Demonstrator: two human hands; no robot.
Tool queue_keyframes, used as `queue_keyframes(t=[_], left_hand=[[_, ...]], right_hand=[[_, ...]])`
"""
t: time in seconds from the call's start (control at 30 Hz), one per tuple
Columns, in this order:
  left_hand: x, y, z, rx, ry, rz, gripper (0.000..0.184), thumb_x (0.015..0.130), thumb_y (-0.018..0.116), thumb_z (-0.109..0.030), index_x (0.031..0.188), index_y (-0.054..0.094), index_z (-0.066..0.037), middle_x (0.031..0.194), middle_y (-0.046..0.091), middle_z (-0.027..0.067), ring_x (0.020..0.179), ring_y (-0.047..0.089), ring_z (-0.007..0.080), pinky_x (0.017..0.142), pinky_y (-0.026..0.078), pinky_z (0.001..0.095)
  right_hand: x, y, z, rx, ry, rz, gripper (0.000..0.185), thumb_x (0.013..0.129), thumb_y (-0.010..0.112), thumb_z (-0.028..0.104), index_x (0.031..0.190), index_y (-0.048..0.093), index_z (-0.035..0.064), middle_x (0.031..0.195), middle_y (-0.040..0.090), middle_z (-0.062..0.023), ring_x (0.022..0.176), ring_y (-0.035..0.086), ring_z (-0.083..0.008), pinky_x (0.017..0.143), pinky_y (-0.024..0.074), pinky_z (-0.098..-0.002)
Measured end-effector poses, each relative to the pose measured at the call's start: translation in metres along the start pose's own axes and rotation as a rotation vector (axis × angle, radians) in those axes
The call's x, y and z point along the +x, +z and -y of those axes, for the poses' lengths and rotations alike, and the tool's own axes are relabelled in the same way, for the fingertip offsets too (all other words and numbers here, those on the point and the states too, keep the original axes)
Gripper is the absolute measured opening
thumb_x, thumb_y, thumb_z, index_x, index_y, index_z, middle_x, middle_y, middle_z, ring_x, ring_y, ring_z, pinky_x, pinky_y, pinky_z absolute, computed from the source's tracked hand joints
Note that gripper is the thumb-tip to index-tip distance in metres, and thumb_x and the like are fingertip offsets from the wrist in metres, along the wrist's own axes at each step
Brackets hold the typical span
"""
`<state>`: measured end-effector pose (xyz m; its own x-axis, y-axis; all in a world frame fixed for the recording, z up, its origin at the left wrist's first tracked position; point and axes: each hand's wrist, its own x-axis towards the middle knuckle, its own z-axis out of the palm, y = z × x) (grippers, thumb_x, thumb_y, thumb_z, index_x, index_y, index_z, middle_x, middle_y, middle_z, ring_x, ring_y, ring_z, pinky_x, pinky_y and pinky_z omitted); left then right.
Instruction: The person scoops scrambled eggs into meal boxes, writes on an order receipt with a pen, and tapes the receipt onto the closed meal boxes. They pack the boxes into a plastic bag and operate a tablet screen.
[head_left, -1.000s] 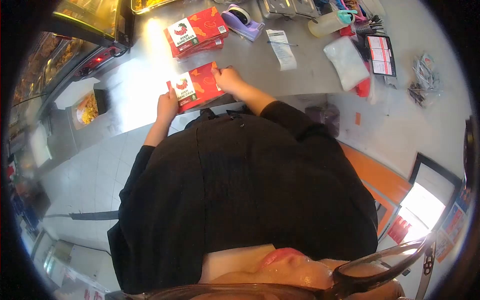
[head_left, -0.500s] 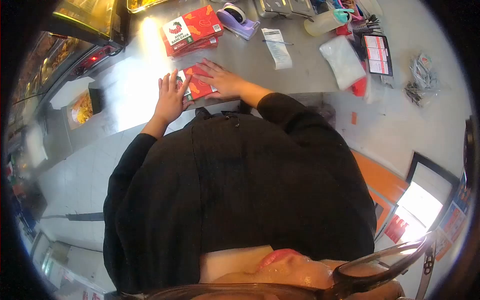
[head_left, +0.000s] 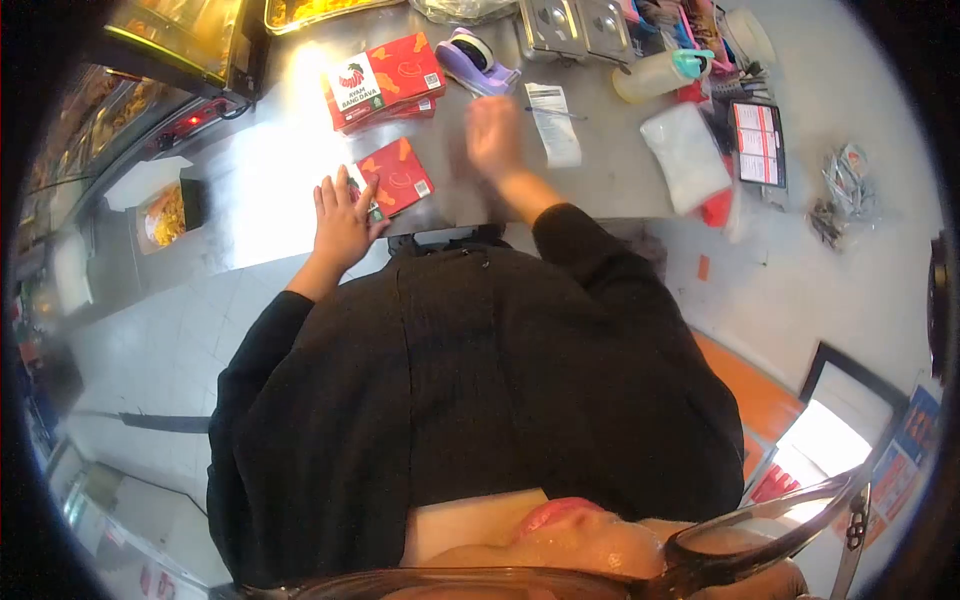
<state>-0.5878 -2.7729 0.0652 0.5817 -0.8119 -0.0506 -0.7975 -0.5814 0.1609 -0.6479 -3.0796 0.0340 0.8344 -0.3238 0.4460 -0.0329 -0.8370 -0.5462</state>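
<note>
At upper centre, the left hand, grip spread, seemingly steadies a red box, calling for stillness; the right hand, near the tape dispenser, is too blurred to tell its grip.

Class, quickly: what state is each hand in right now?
Left hand: open, spread over one end of the nearer red box.
Right hand: blurred, near the purple tape dispenser; cannot be told.

The worktop was smooth metal, glossy at left. The near box looked like smooth printed card, the far tape dispenser shiny plastic, the slip thin paper, the shirt matt cloth.
</note>
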Motion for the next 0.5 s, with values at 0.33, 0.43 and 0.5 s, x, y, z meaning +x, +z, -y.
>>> queue_keyframes(t=[0.33, 0.43, 0.5], left_hand=[[0.018, 0.015, -0.041, -0.164, -0.176, -0.186, 0.074, 0.068, 0.075, -0.045, 0.126, 0.052, -0.006, 0.133, 0.033, 0.0306, 0.126, 0.031, 0.0456, 0.103, 0.025, 0.0557], [0.019, 0.012, -0.042, -0.179, -0.201, -0.166, 0.073, 0.068, 0.076, -0.043, 0.125, 0.052, -0.005, 0.134, 0.032, 0.0304, 0.126, 0.031, 0.0455, 0.103, 0.025, 0.0558], [0.021, 0.011, -0.042, -0.191, -0.215, -0.160, 0.072, 0.067, 0.077, -0.042, 0.124, 0.052, -0.005, 0.134, 0.032, 0.0302, 0.126, 0.031, 0.0455, 0.103, 0.026, 0.0557]], right_hand=[[0.117, -0.037, -0.078, 0.322, 0.773, 0.758, 0.029, 0.097, 0.051, 0.031, 0.102, 0.064, 0.0051, 0.088, 0.059, -0.0043, 0.081, 0.056, -0.0180, 0.075, 0.0464, -0.0314], [0.096, -0.052, -0.114, 0.798, 0.646, 0.745, 0.025, 0.097, 0.051, 0.024, 0.109, 0.065, 0.0068, 0.093, 0.062, -0.0025, 0.086, 0.059, -0.0137, 0.073, 0.0476, -0.0280], [0.056, -0.055, -0.127, 0.887, 0.589, 0.483, 0.021, 0.092, 0.056, 0.021, 0.097, 0.066, 0.0037, 0.097, 0.063, -0.0041, 0.089, 0.063, -0.0162, 0.079, 0.0488, -0.0285]])
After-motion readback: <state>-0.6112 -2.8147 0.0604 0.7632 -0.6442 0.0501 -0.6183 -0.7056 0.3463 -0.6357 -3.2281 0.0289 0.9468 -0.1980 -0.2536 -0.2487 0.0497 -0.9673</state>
